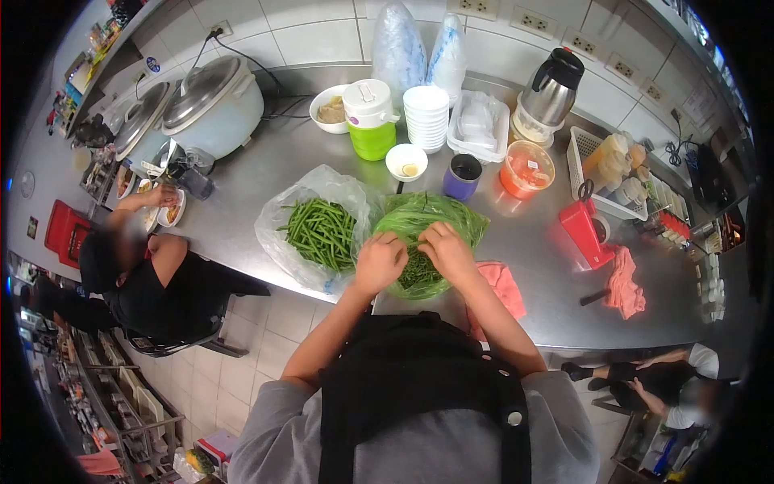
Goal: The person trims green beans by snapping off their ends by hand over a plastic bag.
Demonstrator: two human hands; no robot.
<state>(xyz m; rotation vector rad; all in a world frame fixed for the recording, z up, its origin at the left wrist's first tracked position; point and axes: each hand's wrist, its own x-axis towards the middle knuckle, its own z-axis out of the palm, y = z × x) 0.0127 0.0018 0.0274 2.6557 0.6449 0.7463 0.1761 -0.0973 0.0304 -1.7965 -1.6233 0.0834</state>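
Both my hands are over a green plastic bag (463, 222) on the steel counter, which holds small cut green pieces (421, 273). My left hand (381, 262) is at the bag's left side, its fingers curled together. Just across from it, my right hand (447, 252) has its fingers bent and pinched. Whatever is between the fingertips of either hand is too small to make out. To the left, a clear plastic bag (278, 211) lies open around long whole green beans (321, 234). A pink cloth (500, 289) lies beside my right forearm.
Behind the bags stand a small white bowl (405, 162), a purple cup (462, 177), a green-and-white jug (372, 121) and stacked white tubs (426, 117). Right are a red tub (526, 169), a red box (586, 234) and a knife (594, 298). A person (161, 266) sits left.
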